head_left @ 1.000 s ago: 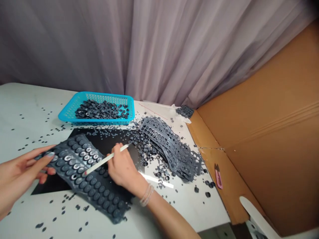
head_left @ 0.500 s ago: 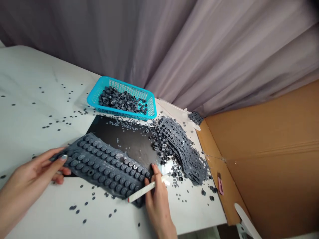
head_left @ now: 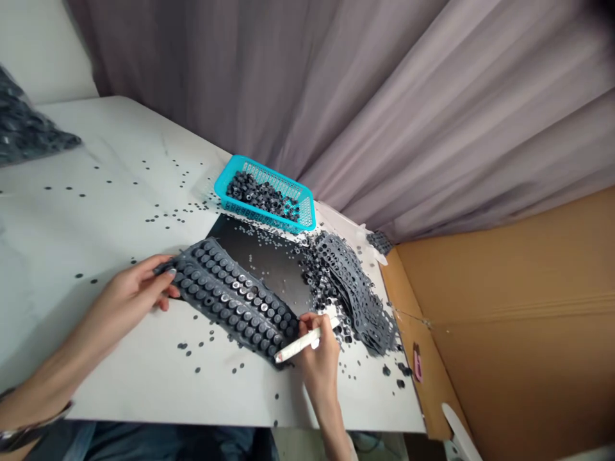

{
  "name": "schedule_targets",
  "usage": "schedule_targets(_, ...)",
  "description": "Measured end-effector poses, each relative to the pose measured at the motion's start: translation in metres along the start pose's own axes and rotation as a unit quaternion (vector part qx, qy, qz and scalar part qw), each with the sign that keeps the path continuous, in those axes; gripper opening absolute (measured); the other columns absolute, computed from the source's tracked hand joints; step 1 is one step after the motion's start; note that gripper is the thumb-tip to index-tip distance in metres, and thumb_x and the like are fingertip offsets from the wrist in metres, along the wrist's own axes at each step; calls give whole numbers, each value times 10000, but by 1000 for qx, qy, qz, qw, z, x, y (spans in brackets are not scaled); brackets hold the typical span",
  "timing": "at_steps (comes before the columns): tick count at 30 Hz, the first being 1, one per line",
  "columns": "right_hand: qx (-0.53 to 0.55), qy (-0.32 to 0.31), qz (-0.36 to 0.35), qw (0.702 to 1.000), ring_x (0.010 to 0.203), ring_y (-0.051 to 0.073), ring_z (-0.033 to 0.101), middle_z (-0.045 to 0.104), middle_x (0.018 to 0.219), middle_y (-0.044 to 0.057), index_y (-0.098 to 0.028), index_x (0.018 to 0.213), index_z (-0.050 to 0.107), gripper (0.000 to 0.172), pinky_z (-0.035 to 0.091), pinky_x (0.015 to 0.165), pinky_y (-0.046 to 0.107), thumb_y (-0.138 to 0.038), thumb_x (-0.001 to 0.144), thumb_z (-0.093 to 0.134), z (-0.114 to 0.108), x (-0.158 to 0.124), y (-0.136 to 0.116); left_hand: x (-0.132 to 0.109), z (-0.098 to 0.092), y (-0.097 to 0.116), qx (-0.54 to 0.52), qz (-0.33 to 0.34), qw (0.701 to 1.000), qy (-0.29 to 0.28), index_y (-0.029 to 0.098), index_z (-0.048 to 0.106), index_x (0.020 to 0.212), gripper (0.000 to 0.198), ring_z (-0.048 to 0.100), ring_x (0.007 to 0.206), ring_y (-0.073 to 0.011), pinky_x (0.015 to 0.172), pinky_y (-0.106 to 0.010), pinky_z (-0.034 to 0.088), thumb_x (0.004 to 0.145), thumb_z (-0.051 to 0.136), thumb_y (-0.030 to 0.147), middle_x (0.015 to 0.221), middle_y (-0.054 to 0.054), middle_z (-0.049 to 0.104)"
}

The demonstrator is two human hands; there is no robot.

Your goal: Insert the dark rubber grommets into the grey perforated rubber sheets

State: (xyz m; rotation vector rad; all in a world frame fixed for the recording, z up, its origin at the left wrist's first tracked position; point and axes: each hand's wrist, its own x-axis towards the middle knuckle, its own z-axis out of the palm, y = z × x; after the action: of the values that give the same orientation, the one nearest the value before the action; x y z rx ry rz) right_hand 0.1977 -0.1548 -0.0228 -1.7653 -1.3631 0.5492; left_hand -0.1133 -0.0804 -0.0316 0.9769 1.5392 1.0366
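Observation:
A dark grey moulded rubber sheet (head_left: 230,298) with rows of round raised parts lies tilted between my two hands, over a black mat (head_left: 269,262). My left hand (head_left: 151,288) pinches its left end, thumb on top and fingers below. At the right end, my right hand (head_left: 319,346) holds a white pen-like stick (head_left: 300,344) and touches the sheet's edge; its fingertips are partly hidden. Just beyond that hand are loose small rubber parts (head_left: 321,282) and a stack of sheets full of holes (head_left: 358,294).
A blue basket (head_left: 266,219) of small rubber parts stands behind the mat. Small dark discs are scattered over the white table (head_left: 144,365). A bag of dark pieces (head_left: 29,128) lies far left. Pink-handled cutters (head_left: 418,363) rest on cardboard (head_left: 509,320) at right, below a grey curtain (head_left: 336,96).
The view has shifted left and back, showing the bag and the table's front edge. Both hands still hold the sheet, and the stick stays in my right hand.

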Motion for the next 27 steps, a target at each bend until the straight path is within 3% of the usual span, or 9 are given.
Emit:
schedule_targets(6, 89, -12, 42, 995, 802, 192, 661, 713, 1057, 98, -253, 770, 390, 272, 500, 699, 307, -363, 826, 632, -4, 3, 7, 4, 0, -6, -47, 15, 999, -1, 86, 534, 1366, 618, 635, 717, -143, 609, -214, 486, 842, 668, 388, 820, -8, 677)
schedule_targets(10, 117, -57, 87, 988, 747, 199, 661, 743, 958, 77, -254, 752, 380, 328, 486, 644, 301, -392, 804, 673, -8, 3, 12, 2, 0, -5, -64, 18, 998, 1, 98, 532, 1359, 588, 654, 736, -148, 659, -229, 514, 857, 658, 378, 810, -3, 690)
schedule_targets(15, 99, -37, 80, 991, 761, 198, 659, 755, 887, 66, -245, 708, 385, 354, 476, 674, 294, -400, 809, 687, -10, 7, 12, 0, 0, 1, -85, 7, 996, 1, 102, 576, 1256, 522, 666, 747, -162, 703, -274, 549, 823, 683, 375, 822, -11, 694)
schedule_targets(20, 145, -16, 101, 984, 708, 174, 640, 746, 980, 90, -238, 721, 397, 374, 487, 648, 295, -426, 795, 711, -7, 5, 13, 5, -4, -7, -51, 7, 999, -14, 187, 627, 1062, 464, 651, 695, -148, 654, -248, 545, 745, 746, 504, 788, 4, 690)
schedule_targets(24, 179, -34, 137, 974, 677, 167, 640, 727, 1090, 115, -238, 734, 394, 376, 481, 586, 289, -417, 776, 723, -7, -1, 12, 9, -6, -16, -8, 26, 1000, -9, 203, 609, 966, 429, 631, 667, -134, 599, -220, 502, 775, 713, 572, 755, 8, 673)
schedule_targets(27, 157, -41, 135, 977, 692, 168, 626, 738, 1021, 98, -242, 720, 385, 383, 463, 587, 278, -404, 752, 731, -10, -3, 11, 8, -3, -14, 11, 37, 999, 5, 198, 598, 974, 393, 632, 668, -136, 594, -228, 498, 815, 681, 547, 767, 6, 665)
